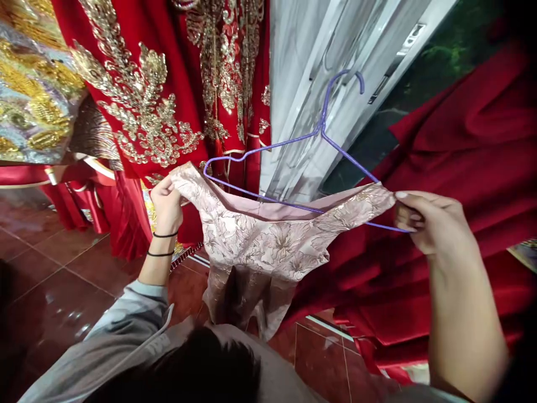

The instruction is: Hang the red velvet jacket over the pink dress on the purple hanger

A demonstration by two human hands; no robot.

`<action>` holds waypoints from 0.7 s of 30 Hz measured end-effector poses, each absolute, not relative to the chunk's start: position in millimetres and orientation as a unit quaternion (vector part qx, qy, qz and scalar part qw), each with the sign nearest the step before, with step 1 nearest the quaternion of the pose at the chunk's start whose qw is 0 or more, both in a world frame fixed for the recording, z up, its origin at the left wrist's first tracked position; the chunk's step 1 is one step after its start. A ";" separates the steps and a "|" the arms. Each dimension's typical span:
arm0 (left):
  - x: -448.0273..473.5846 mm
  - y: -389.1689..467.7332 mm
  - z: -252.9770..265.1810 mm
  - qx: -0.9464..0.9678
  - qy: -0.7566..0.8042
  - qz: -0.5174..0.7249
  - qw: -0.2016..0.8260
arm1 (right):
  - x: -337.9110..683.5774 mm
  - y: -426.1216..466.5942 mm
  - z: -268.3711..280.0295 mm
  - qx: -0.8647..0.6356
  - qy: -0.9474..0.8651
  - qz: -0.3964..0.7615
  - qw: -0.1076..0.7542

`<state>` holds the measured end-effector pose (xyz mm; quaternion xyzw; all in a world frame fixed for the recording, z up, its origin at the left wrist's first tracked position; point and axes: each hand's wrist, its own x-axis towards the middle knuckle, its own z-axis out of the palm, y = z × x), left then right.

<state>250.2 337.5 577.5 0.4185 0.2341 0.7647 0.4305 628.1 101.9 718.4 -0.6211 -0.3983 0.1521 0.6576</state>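
Note:
A pale pink dress (264, 240) with a floral pattern is stretched between my two hands. My left hand (166, 204), closed, pinches the dress at its left shoulder strap. The right shoulder end of the dress is gripped by my closed right hand (432, 218). A purple hanger (283, 141) sits at the neckline, its hook pointing up and to the right. The hanger's right end runs through the right shoulder and reaches my right hand's fingers. On the left, its end lies beside the shoulder, and I cannot tell whether it is inside the strap.
Red garments with gold sequin embroidery (142, 106) hang behind on the left. A white metal door frame (335, 56) with a pale curtain stands ahead. Red cloth (470, 140) drapes down on the right. Reddish tiles (75, 263) cover the floor.

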 end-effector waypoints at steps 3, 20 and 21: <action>254.0 357.1 593.3 0.473 0.229 0.751 0.400 | 629.8 103.9 718.0 -0.629 -0.376 0.130 0.668; 272.4 376.7 709.1 0.900 0.232 0.257 0.265 | 633.6 122.0 695.4 -0.584 -0.398 0.218 0.673; 266.8 379.3 712.7 0.914 0.238 0.231 0.234 | 633.7 122.9 693.5 -0.583 -0.404 0.219 0.670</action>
